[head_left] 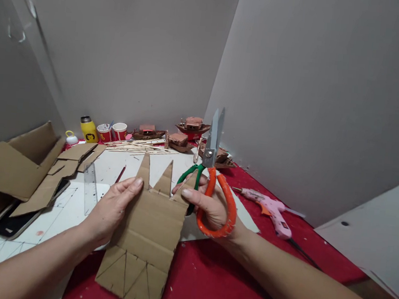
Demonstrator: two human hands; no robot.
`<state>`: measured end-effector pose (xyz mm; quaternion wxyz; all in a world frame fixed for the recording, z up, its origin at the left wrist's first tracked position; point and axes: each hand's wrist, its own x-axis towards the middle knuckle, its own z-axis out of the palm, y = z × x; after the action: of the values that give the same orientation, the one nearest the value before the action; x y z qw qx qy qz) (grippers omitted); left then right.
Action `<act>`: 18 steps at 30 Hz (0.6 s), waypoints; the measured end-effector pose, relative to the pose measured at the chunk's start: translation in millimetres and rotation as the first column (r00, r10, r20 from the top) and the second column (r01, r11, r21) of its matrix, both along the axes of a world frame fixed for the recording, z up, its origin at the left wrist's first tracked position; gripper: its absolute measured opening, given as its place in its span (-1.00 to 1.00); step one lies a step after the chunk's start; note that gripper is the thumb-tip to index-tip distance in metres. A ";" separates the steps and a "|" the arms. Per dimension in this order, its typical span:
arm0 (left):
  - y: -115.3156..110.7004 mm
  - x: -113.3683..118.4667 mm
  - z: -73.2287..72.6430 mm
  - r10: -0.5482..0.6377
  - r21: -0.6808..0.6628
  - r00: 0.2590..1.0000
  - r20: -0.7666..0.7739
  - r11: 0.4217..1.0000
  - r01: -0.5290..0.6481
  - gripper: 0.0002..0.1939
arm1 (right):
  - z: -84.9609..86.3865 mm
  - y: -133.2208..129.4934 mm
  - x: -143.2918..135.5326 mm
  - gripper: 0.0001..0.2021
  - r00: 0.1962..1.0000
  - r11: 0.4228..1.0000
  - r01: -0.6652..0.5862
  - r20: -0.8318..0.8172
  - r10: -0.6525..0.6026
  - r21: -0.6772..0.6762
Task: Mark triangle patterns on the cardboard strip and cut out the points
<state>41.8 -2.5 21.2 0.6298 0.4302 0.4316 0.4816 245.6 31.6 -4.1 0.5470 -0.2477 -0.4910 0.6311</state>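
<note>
A piece of corrugated cardboard (pixel 150 224) is held up over the table, its top edge cut into three pointed spikes and its lower end marked with pencilled triangles. My left hand (pixel 116 207) pinches its upper left side, thumb in front. On the upper right, my right hand (pixel 211 207) grips the cardboard between thumb and fingers. Scissors (pixel 210 153) with one orange-wrapped and one green handle hang around that same hand, blades pointing up and nearly together. Some right-hand fingers are hidden behind the cardboard.
A pink glue gun (pixel 271 210) lies on the red cloth (pixel 223 274) at right. Model boats (pixel 181 142), thin sticks (pixel 139 144), paper cups (pixel 119 131) and a yellow bottle (pixel 89 129) stand behind. At left are a cardboard box (pixel 15 160), a ruler (pixel 90 188) and a phone (pixel 19 221).
</note>
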 end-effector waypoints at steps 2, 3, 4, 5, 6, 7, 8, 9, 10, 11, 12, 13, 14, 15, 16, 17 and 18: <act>0.3 0.4 -0.9 0.014 0.001 1.000 0.009 1.000 -0.014 -0.65 | -1.6 -3.1 -1.3 -0.81 1.000 1.000 -0.014 0.015 0.014 0.003; 0.3 0.6 -1.3 0.019 0.005 1.000 0.015 1.000 -0.019 -0.65 | -2.3 -4.7 -2.1 -0.80 0.999 0.999 -0.034 0.014 0.034 -0.001; 0.2 0.9 -1.7 0.020 0.008 1.000 0.020 1.000 -0.020 -0.66 | -3.0 -6.1 -2.8 -0.78 0.998 0.998 -0.059 0.012 0.059 -0.008; 0.1 1.2 -2.1 0.021 0.011 0.999 0.024 1.000 -0.021 -0.65 | -3.5 -7.2 -3.4 -0.76 0.996 0.996 -0.084 0.013 0.085 -0.015; -0.1 1.5 -2.7 0.021 0.012 0.999 0.028 1.000 -0.022 -0.65 | -4.0 -7.9 -3.8 -0.75 0.995 0.995 -0.098 0.013 0.099 -0.020; -0.3 1.6 -3.2 0.023 0.013 0.999 0.032 1.000 -0.023 -0.65 | -4.6 -8.3 -4.0 -0.76 0.995 0.995 -0.101 0.014 0.101 -0.024; -0.4 1.7 -3.9 0.027 0.014 0.999 0.037 1.000 -0.027 -0.65 | -5.2 -8.3 -4.0 -0.77 0.995 0.995 -0.096 0.017 0.097 -0.025; -0.4 1.7 -4.6 0.031 0.014 0.999 0.043 0.999 -0.031 -0.66 | -5.9 -8.1 -3.8 -0.78 0.996 0.996 -0.090 0.024 0.091 -0.022; -0.3 1.5 -5.2 0.035 0.015 0.998 0.050 0.999 -0.036 -0.66 | -6.6 -7.8 -3.5 -0.79 0.996 0.996 -0.086 0.033 0.086 -0.019; -0.1 1.2 -5.6 0.036 0.016 0.998 0.056 0.999 -0.037 -0.66 | -7.3 -7.5 -3.2 -0.80 0.995 0.996 -0.089 0.042 0.090 -0.018; 0.2 0.9 -5.9 0.032 0.015 0.998 0.060 0.999 -0.033 -0.66 | -7.9 -7.2 -2.9 -0.79 0.994 0.995 -0.099 0.049 0.100 -0.022; 0.5 0.5 -5.8 0.027 0.014 0.998 0.060 1.000 -0.028 -0.66 | -8.3 -7.0 -2.6 -0.78 0.993 0.994 -0.107 0.053 0.108 -0.028; 0.7 0.1 -5.5 0.020 0.011 0.998 0.057 1.000 -0.021 -0.65 | -8.4 -6.8 -2.4 -0.77 0.992 0.993 -0.109 0.053 0.111 -0.034; 0.9 -0.3 -5.0 0.011 0.009 0.999 0.051 1.000 -0.011 -0.64 | -8.2 -6.7 -2.3 -0.75 0.993 0.994 -0.103 0.048 0.105 -0.040; 0.8 -0.6 -4.4 -0.007 0.005 0.999 0.042 1.000 0.006 -0.63 | -7.8 -6.5 -2.3 -0.74 0.995 0.995 -0.091 0.042 0.093 -0.043; 0.5 -0.7 -3.9 -0.032 -0.001 0.999 0.031 0.999 0.032 -0.62 | -7.2 -6.2 -2.4 -0.73 0.997 0.997 -0.073 0.036 0.074 -0.036; 0.0 -0.7 -3.4 -0.061 -0.009 0.998 0.024 0.998 0.061 -0.62 | -6.7 -5.7 -2.5 -0.73 0.998 0.998 -0.055 0.029 0.056 -0.024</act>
<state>41.1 -2.6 17.8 0.6513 0.4345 0.4130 0.4652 243.1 25.9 -10.8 0.5190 -0.2496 -0.4983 0.6481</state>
